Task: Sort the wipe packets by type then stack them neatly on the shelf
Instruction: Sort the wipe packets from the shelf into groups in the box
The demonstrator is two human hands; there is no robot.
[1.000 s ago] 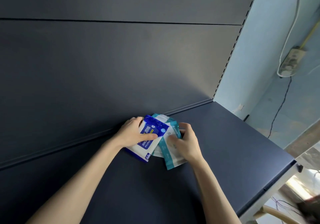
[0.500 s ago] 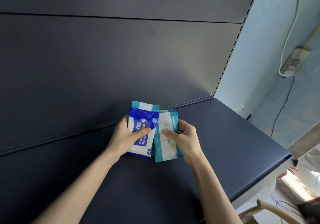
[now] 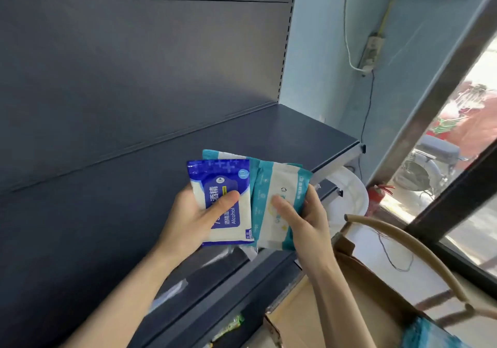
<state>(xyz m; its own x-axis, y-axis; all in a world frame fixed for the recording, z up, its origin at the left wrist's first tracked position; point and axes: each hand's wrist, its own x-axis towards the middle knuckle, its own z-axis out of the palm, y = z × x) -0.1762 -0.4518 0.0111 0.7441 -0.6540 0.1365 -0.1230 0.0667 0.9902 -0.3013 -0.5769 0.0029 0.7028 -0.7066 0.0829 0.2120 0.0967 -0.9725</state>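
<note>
Holding the fanned wipe packets in the air above the front edge of the shelf. My left hand pinches the blue alcohol wipe packet, thumb across its label, fingers hidden behind. My right hand clamps the teal wipe packet, thumb on its face, fingers curled round its right edge. A second teal packet peeks out behind both. The pouches look light, soft and slick-filmed, so they are probably best gripped flat across the faces rather than by the crimped ends.
</note>
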